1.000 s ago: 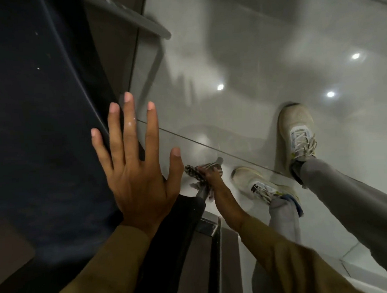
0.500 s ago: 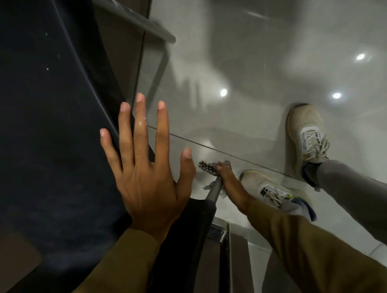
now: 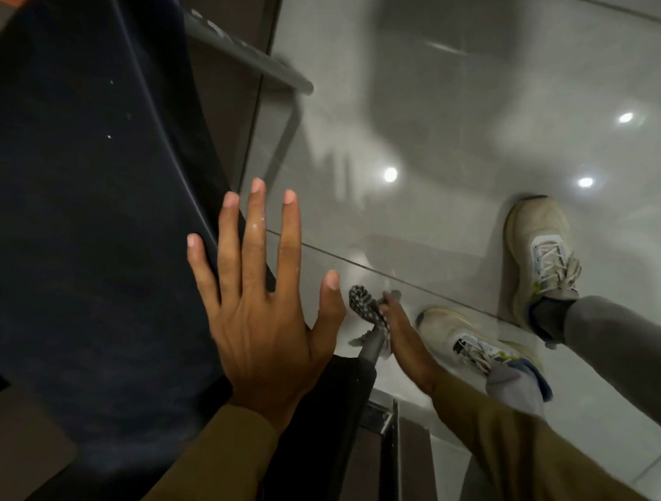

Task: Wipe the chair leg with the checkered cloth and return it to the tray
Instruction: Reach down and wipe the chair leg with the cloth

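I look straight down past a dark blue chair seat (image 3: 74, 210). My left hand (image 3: 261, 315) rests flat on the seat's edge, fingers spread, holding nothing. Below it a grey metal chair leg (image 3: 371, 347) runs down to the floor. My right hand (image 3: 400, 334) reaches down beside that leg and grips the black-and-white checkered cloth (image 3: 364, 306), which is bunched around the leg near its foot. No tray is in view.
Glossy grey floor tiles (image 3: 449, 129) lie below, with ceiling lights reflected in them. My two pale sneakers (image 3: 539, 254) stand right of the chair leg. Another grey chair leg (image 3: 250, 59) juts out at the top. A brown panel edge (image 3: 385, 458) sits below the seat.
My right hand and the cloth have slid a little along the chair leg. My left hand stays flat on the seat; the view has shifted slightly.
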The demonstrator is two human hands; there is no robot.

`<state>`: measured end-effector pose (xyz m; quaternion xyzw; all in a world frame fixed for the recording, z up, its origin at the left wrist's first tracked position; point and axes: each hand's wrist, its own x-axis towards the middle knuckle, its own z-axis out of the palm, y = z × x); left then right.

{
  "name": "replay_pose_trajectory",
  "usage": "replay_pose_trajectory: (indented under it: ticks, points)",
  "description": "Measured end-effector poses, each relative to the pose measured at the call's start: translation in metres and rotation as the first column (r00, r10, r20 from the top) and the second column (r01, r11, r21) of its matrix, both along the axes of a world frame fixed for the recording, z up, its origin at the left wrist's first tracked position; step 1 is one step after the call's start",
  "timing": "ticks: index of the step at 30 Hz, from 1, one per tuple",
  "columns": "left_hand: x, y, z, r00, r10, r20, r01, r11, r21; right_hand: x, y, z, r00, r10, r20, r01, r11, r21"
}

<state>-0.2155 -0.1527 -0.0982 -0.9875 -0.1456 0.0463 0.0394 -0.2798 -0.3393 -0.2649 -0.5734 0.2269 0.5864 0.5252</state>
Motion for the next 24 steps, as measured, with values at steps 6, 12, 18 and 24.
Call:
replay_pose_trajectory:
  ticks: [6, 12, 18, 24]
  points:
    - [0.000, 0.000, 0.003, 1.000, 0.007, -0.009, -0.007, 1.000, 0.001, 0.010, -0.001, 0.034, 0.999, -0.009, -0.041, 0.011, 0.999, 0.046]
    - [0.000, 0.001, 0.001, 1.000, -0.001, -0.012, 0.002, 1.000, 0.018, -0.013, 0.000, 0.096, 0.994, -0.005, 0.109, -0.004, 0.997, 0.077]
    - [-0.001, 0.003, -0.002, 1.000, -0.002, 0.003, 0.002, 1.000, 0.012, 0.008, 0.013, 0.000, 0.998, -0.055, 0.036, 0.057, 0.997, -0.048]
    - [0.000, 0.000, 0.001, 1.000, 0.010, -0.007, -0.010, 1.000, -0.001, 0.005, 0.002, 0.061, 0.998, -0.049, 0.033, 0.048, 0.998, 0.028]
